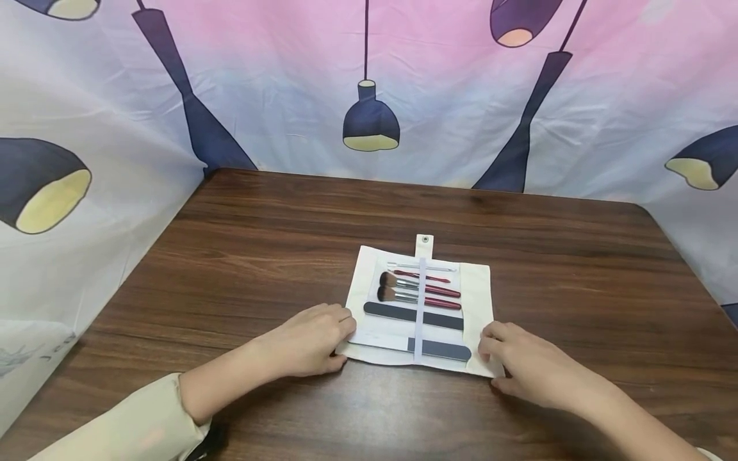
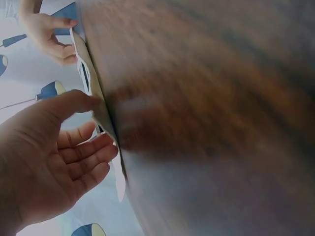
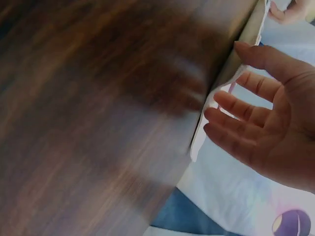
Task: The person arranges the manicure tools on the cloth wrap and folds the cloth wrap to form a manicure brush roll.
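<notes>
A white fabric roll-up case (image 1: 477,288) lies spread out on the brown table. Under its white elastic strap (image 1: 419,320) sit two makeup brushes (image 1: 442,291) with red handles, a thin red tool (image 1: 423,276), a slim clear-and-silver tool (image 1: 421,266), a black nail file (image 1: 392,312) and a grey-and-white file (image 1: 444,349). My left hand (image 1: 314,339) pinches the case's near left corner, thumb on the outer side and fingers over the inside. At the near right corner, my right hand (image 1: 533,365) pinches the edge the same way. Both wrist views show the near edge (image 2: 101,105) slightly wavy.
A tab with a metal snap (image 1: 425,239) sticks out from the case's far edge. The wood-grain table (image 1: 259,230) runs back to a hanging cloth (image 1: 300,96) printed with lamps, which also lines both sides.
</notes>
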`<state>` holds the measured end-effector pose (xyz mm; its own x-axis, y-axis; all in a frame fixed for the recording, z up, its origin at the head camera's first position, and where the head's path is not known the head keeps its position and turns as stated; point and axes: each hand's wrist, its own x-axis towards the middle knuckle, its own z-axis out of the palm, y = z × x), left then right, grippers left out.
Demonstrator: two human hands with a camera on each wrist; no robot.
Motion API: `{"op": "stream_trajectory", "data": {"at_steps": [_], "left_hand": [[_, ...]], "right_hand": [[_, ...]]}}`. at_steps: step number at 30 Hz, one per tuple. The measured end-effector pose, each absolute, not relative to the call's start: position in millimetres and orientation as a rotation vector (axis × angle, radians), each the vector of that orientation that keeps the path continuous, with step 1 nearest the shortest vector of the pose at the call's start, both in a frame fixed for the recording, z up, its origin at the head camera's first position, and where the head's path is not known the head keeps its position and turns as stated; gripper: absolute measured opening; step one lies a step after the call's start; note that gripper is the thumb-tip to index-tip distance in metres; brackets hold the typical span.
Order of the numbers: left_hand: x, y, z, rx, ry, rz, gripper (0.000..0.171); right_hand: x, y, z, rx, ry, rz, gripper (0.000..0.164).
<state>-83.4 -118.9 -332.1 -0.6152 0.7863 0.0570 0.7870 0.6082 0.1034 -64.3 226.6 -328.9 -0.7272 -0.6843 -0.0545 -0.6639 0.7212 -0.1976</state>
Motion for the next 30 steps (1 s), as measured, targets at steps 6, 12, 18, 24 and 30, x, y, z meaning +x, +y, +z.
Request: {"op": "stream_trajectory", "data": {"at_steps": [6,12,18,24,30], "left_hand": [[-93,-122,-335,-1.300,-2.861,-0.420,0.017],[-106,-120,-336,-0.988,-2.957,-0.731,0.007],[-117,-110,-334,-0.805,-2.968,-0.679,0.009],[-129,-104,-335,-0.724,-3.021,-0.668,0.012],[-138,-100,-338,-0.694,-3.025,-0.646,0.015]], "right_hand": [[-79,237,-324,-1.011,2.765,-0.512,0.015],[-98,240,-322,-0.737,2.706,-0.723,0.009],[-115,235,-325,-0.436,2.577,-0.961,0.008],[-127,229,-326,-0.285,2.557,-0.939,0.015],[-130,225,-327,-0.231,2.576,-0.905,0.017]]}}
